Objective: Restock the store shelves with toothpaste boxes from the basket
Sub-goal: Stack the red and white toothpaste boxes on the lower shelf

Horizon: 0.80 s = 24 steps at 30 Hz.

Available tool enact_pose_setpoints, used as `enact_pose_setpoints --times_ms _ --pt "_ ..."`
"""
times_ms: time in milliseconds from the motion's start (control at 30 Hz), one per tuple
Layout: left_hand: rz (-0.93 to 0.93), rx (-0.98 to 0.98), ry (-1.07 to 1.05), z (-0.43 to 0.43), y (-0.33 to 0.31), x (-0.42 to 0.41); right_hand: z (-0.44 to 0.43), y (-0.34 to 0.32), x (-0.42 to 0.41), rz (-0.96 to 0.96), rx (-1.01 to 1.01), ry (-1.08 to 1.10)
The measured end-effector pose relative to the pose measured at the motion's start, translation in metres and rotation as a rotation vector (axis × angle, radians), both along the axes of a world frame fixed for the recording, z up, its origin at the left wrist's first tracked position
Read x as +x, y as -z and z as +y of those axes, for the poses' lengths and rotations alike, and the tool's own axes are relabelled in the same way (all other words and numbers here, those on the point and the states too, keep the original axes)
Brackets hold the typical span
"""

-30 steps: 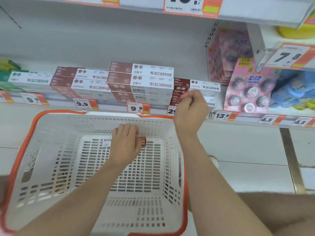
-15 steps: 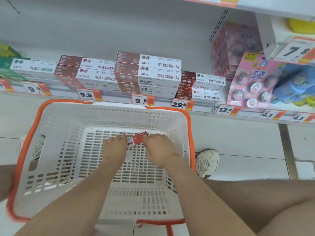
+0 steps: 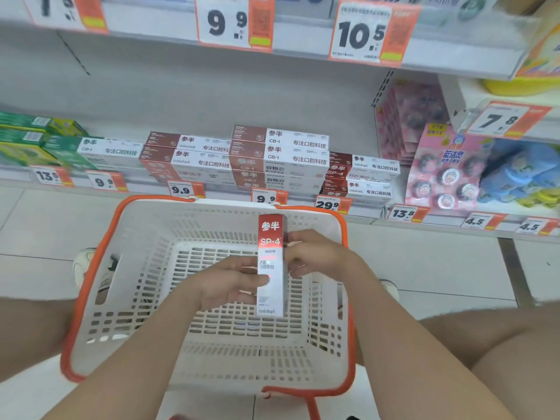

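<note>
1. I've got one toothpaste box (image 3: 270,263) in view, standing upright above the inside of the basket (image 3: 218,218), toward its far right corner and clear of the mesh floor.
2. Looks of it: a long slim carton, top third red with white characters and "SP-4", lower part silvery white with small red and grey print, "oralshark" at the foot.
3. Left grip (image 3: 233,283) is a bare hand coming in from the basket's left side, fingers curled round the lower half of the box.
4. Right grip (image 3: 315,256) is the other bare hand, coming from the basket's right side and pinching the box's upper half, just under the red band.
5. So both grips are closed on that same box, neither spread wide.
6. The basket is white slatted plastic with an orange rim, and I see nothing else lying in it.
7. Beyond the basket's far rim is the shelf: a CB-1 stack (image 3: 278,159) straight behind, an SP-4 stack (image 3: 360,177) behind its right corner above a 29.9 tag (image 3: 327,204).
8. Further right of the basket are pink packs (image 3: 442,171), blurred.
</note>
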<state>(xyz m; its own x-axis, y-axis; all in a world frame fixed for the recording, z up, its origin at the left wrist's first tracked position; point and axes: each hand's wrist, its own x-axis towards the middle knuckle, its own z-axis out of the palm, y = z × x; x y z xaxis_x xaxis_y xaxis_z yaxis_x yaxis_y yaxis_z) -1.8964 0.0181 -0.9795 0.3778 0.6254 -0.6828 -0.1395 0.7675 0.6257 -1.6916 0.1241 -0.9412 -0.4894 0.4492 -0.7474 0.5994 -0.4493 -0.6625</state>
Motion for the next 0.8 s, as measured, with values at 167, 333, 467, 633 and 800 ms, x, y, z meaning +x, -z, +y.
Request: enact_pose_setpoints --times_ms 167,333,467,633,800 --pt "0.221 0.193 -0.085 0.01 -0.035 0.001 0.0 -0.025 0.008 0.242 0.037 0.184" --pt "0.659 0.494 -0.247 0.029 -0.063 0.015 -0.007 -0.044 -0.007 0.286 0.122 0.331" --pt "0.441 0.589 -0.325 0.038 -0.085 0.021 0.001 -0.049 -0.011 0.221 0.221 0.342" --pt "0.361 0.51 -0.657 0.058 -0.096 0.015 0.023 -0.058 0.005 0.387 -0.048 0.288" --pt "0.281 0.513 -0.562 0.071 -0.103 0.025 0.038 -0.063 0.015 0.328 0.085 0.138"
